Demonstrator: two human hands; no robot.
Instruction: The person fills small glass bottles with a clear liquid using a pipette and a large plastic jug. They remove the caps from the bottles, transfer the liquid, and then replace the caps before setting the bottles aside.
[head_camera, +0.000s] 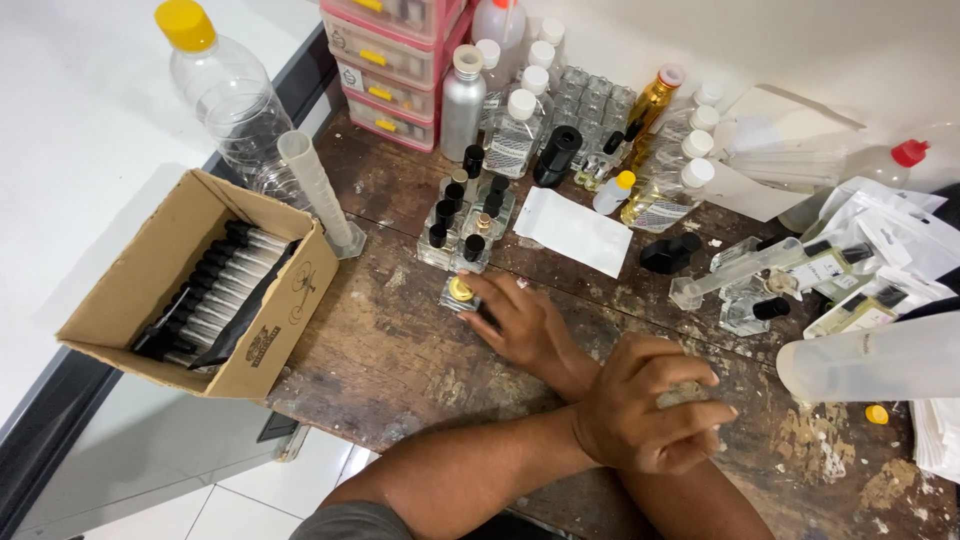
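Left hand (650, 405) loosely curled, empty, crossed over right hand (520, 320), whose spread fingers press the small square gold-capped glass bottle (459, 293), just before the cluster of black-capped bottles (465, 215) on worn wooden desk (380, 350); likely slippery, fragile: grip flat sides.

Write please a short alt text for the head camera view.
Two crossed arms over a worn wooden table: the right hand touches a small gold-topped glass bottle, the left hand hovers half-curled. Around stand many perfume bottles and a cardboard box of black-capped vials.
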